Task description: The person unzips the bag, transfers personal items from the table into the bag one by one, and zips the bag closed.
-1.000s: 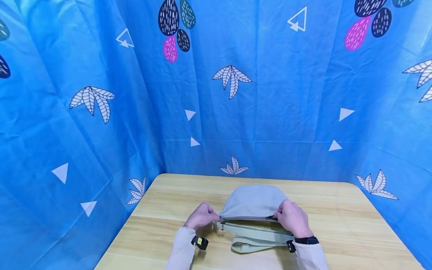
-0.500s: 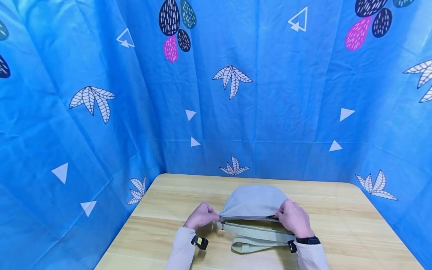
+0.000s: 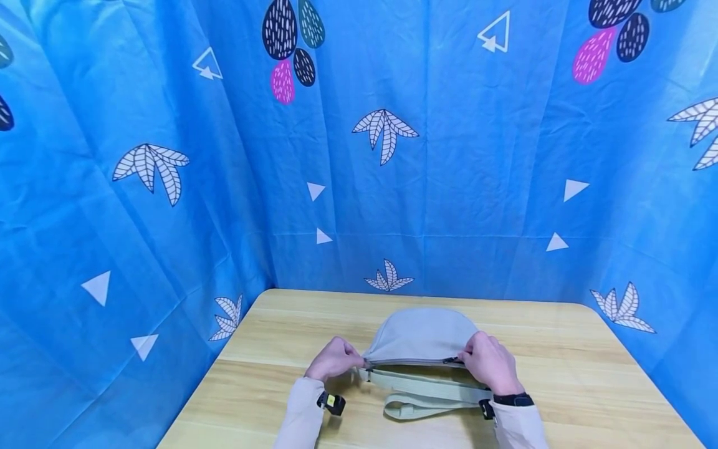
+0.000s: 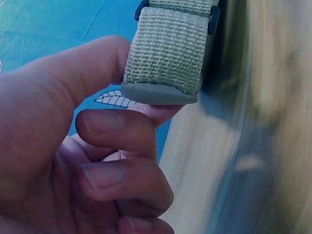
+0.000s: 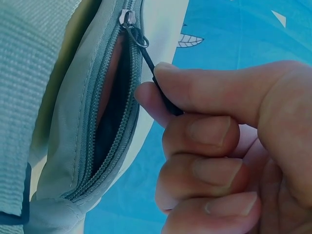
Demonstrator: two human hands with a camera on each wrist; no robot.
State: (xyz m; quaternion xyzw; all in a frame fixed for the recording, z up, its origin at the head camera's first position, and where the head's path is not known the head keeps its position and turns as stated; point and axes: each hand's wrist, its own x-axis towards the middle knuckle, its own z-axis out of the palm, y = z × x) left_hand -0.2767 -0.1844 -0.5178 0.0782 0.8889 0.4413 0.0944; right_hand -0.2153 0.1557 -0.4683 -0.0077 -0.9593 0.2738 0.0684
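Observation:
A light grey waist bag [image 3: 423, 333] lies on the table, its curved side away from me and its zipper toward me. With thumb and finger my left hand [image 3: 338, 358] pinches the bag's left end, where the left wrist view shows a pale green webbing strap [image 4: 168, 48] sewn to a grey tab [image 4: 158, 93]. At the right end my right hand [image 3: 489, 363] pinches the black zipper pull [image 5: 150, 63] between thumb and index finger. Between the metal slider [image 5: 127, 18] and the bag's near corner, the zipper teeth stand apart over a dark gap [image 5: 109, 122].
The pale green strap [image 3: 426, 388] runs along the bag's near side, with a folded loop [image 3: 401, 408] in front. A wooden table [image 3: 583, 374] carries everything. Blue patterned curtain [image 3: 477, 187] surrounds its back and sides.
My right hand has shifted very slightly to the right, still pinching the zipper pull. The left hand and the bag look almost unchanged.

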